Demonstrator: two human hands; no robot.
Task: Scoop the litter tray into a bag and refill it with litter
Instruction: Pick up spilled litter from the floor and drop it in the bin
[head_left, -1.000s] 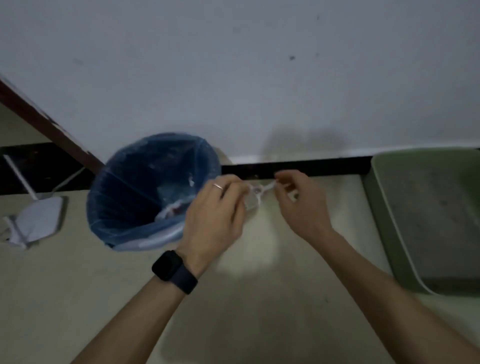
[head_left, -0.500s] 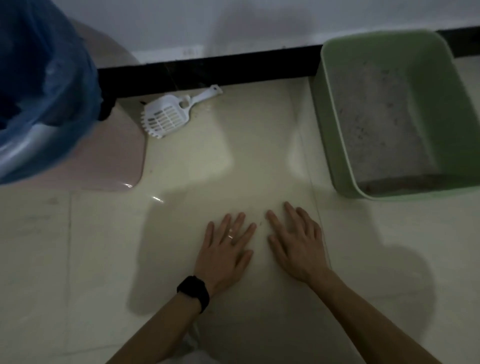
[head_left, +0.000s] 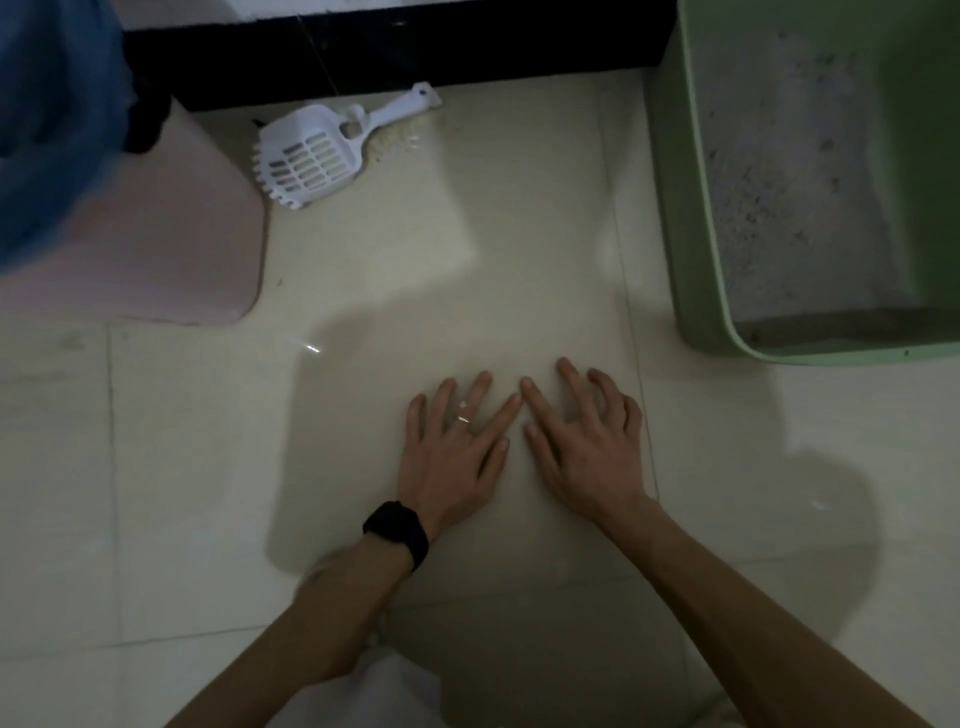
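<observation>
A green litter tray (head_left: 691, 218) with grey litter in it stands on the floor at the right. A white slotted scoop (head_left: 317, 153) lies on the tiles near the dark skirting, left of centre. At the far left a pink bin (head_left: 171, 244) carries a blue bag (head_left: 57, 114) over its rim. My left hand (head_left: 452, 452) lies flat on the floor with fingers spread, a ring and a black watch on it. My right hand (head_left: 587, 441) rests beside it on the tiles, its outer fingers slightly bent. Both hands hold nothing.
Pale floor tiles (head_left: 197, 467) run under everything, with a black skirting strip (head_left: 415, 41) along the wall at the top. A few crumbs of litter lie by the scoop's handle. White cloth shows at the bottom edge between my forearms.
A second ago both hands pinched a small pale thing in the air by the bin. Since then they came down flat on the floor, and the view moved closer and downward.
</observation>
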